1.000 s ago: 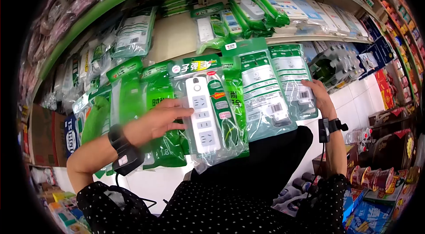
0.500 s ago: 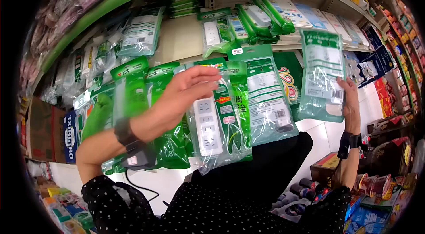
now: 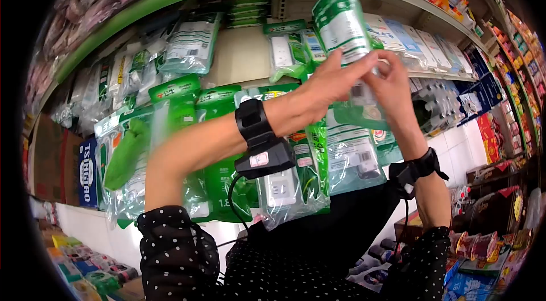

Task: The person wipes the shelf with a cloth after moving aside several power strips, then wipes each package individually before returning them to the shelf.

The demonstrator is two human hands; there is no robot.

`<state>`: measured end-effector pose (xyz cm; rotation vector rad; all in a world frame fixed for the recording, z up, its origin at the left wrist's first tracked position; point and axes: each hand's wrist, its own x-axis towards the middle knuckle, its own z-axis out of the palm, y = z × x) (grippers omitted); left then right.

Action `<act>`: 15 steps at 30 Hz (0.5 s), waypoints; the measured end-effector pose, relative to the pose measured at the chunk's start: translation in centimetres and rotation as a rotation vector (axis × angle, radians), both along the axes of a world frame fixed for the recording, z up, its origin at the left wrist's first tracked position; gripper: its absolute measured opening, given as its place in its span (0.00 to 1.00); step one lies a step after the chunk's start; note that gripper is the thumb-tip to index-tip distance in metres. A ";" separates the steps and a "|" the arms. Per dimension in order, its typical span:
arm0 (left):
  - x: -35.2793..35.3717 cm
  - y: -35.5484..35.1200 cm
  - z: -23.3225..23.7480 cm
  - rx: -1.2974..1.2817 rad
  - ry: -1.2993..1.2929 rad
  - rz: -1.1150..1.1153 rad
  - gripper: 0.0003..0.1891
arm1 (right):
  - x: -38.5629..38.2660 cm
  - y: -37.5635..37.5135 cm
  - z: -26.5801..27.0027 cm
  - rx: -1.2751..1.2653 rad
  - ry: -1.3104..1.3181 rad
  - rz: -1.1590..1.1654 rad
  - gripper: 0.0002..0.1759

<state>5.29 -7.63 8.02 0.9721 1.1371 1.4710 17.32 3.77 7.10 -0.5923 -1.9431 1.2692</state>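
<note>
Both hands are raised in front of the shelf and hold one green-and-clear plastic packet. My left hand grips its lower left side with the fingers pointing right. My right hand holds its lower right edge, fingers up. The packet stands tilted above both hands, its green header at the top. Behind my forearms hang more packets, among them a white power strip in a clear bag, partly hidden by my left wrist strap.
Rows of green packaged electrical goods hang on the wall and lie on a wooden shelf. Snack boxes and cups stand at the lower right. A blue box sits at the left.
My right hand lifted the packet off the hanging row and carried it up and left. My left hand left the power strip bag and rose to take hold of the same packet.
</note>
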 end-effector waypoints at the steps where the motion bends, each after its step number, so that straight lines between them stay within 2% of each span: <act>1: -0.7 -0.2 -0.1 -0.036 -0.011 0.051 0.35 | -1.2 -0.7 -0.5 0.076 -0.010 0.035 0.24; 4: -4.3 -0.5 -1.1 -0.121 -0.131 0.099 0.29 | -5.1 -2.3 -3.3 0.347 -0.019 0.078 0.30; 5: -5.7 0.2 -2.9 -0.120 -0.155 0.182 0.23 | -5.8 -3.2 -3.2 0.306 -0.066 0.136 0.30; 8: -8.7 -0.3 -4.8 -0.085 -0.311 0.092 0.19 | -7.8 -5.2 -2.0 0.183 -0.232 0.255 0.27; 9: -9.6 -0.6 -5.1 -0.091 -0.416 0.058 0.17 | -8.2 -5.2 -2.1 0.121 -0.196 0.266 0.26; 10: -10.3 -0.9 -5.4 -0.086 -0.408 0.101 0.19 | -8.7 -5.1 -2.2 0.060 -0.158 0.277 0.26; 12: -11.4 -1.6 -5.3 -0.075 -0.392 0.185 0.21 | -9.2 -4.3 -3.6 -0.088 0.108 0.263 0.28; 15: -15.7 -1.7 -6.8 -0.043 -0.537 0.211 0.22 | -7.1 -2.5 -5.5 -0.043 0.042 0.206 0.25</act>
